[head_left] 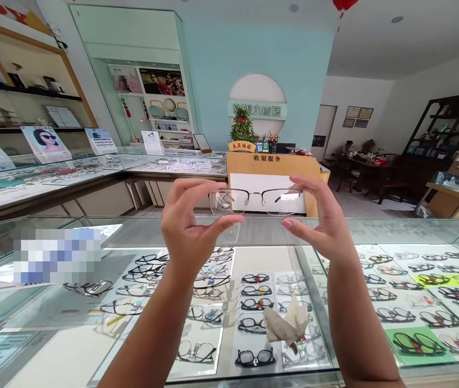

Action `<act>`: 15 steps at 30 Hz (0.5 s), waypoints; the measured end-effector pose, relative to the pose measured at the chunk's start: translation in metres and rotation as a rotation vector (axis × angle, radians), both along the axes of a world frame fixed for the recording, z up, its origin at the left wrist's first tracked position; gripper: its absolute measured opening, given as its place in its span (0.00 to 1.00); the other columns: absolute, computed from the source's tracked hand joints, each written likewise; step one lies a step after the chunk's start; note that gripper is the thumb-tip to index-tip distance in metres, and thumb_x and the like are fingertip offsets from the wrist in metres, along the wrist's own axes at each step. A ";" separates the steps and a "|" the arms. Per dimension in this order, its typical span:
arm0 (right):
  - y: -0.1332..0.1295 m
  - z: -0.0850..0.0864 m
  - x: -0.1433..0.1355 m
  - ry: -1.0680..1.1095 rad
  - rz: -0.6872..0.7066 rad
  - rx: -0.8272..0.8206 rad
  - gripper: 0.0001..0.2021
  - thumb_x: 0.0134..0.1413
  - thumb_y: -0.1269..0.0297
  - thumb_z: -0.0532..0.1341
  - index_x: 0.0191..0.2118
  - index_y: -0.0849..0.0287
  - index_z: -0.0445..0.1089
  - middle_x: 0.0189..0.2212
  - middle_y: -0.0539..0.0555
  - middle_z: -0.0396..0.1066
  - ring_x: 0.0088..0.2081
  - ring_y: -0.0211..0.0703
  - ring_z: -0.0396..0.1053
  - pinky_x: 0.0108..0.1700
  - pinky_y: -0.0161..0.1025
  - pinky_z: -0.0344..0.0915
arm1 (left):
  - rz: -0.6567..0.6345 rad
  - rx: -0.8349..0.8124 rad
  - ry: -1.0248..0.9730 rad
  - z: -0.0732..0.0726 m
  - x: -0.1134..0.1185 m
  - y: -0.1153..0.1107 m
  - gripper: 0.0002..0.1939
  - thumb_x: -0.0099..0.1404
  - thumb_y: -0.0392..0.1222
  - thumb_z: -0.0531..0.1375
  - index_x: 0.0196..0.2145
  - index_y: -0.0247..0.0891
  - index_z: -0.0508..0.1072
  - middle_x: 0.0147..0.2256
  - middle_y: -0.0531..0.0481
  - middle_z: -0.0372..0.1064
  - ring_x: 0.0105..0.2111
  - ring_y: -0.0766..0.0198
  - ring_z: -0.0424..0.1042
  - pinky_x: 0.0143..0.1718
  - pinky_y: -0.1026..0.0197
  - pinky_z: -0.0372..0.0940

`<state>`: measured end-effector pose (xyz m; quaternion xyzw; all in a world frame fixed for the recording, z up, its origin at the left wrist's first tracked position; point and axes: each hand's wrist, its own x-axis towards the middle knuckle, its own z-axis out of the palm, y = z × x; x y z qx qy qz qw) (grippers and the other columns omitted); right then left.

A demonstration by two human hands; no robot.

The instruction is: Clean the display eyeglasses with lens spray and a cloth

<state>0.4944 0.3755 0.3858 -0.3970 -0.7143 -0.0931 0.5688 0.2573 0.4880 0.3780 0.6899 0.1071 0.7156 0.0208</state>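
Observation:
A pair of half-rim eyeglasses (255, 193) is held up level above the glass display case, its dark upper rims across the top and clear lenses below. My left hand (191, 213) pinches the left end between thumb and fingers. At the other end my right hand (318, 213) grips the frame the same way, thumb below and fingers above. A crumpled beige cloth (288, 323) lies on the glass top below, between my forearms. Under the glass, rows of eyeglasses (255, 357) rest on white trays.
The display case (148, 229) spans the foreground, with a partly blurred-out card on its left. Beyond stands a wooden cashier counter (273, 164) bearing a potted plant (242, 128). More glass cases (71, 180) line the left. Two people (348, 146) are near a dark table at the far right.

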 end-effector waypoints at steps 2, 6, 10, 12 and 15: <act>0.000 -0.001 -0.004 -0.019 -0.048 0.031 0.28 0.61 0.53 0.71 0.64 0.43 0.68 0.58 0.57 0.73 0.56 0.58 0.72 0.63 0.60 0.69 | 0.030 -0.001 0.003 0.000 -0.002 0.001 0.22 0.56 0.59 0.76 0.47 0.55 0.82 0.42 0.48 0.77 0.46 0.49 0.77 0.47 0.38 0.76; 0.003 -0.003 -0.010 -0.018 -0.092 0.083 0.26 0.62 0.52 0.70 0.63 0.43 0.69 0.57 0.57 0.73 0.59 0.61 0.71 0.61 0.61 0.71 | 0.055 0.027 -0.005 -0.002 -0.003 0.000 0.24 0.58 0.58 0.76 0.50 0.55 0.82 0.45 0.48 0.77 0.49 0.48 0.77 0.50 0.38 0.75; 0.004 -0.004 -0.016 0.005 -0.095 0.099 0.23 0.63 0.53 0.69 0.62 0.42 0.69 0.57 0.57 0.73 0.59 0.60 0.71 0.61 0.61 0.71 | 0.058 0.006 -0.033 -0.004 0.000 -0.006 0.28 0.57 0.59 0.76 0.55 0.58 0.79 0.49 0.50 0.77 0.52 0.47 0.76 0.51 0.37 0.75; 0.004 -0.005 -0.019 0.029 -0.095 0.100 0.23 0.64 0.53 0.68 0.62 0.43 0.69 0.56 0.56 0.73 0.58 0.59 0.72 0.62 0.61 0.70 | 0.029 -0.039 -0.068 -0.004 0.003 -0.009 0.31 0.57 0.59 0.76 0.57 0.58 0.77 0.52 0.50 0.76 0.53 0.46 0.76 0.49 0.38 0.76; 0.005 -0.006 -0.021 0.061 -0.093 0.096 0.22 0.65 0.54 0.67 0.63 0.43 0.68 0.55 0.57 0.73 0.58 0.58 0.72 0.63 0.62 0.69 | -0.040 -0.106 -0.111 -0.005 0.007 -0.012 0.34 0.57 0.59 0.76 0.59 0.57 0.75 0.54 0.48 0.75 0.55 0.45 0.77 0.49 0.39 0.78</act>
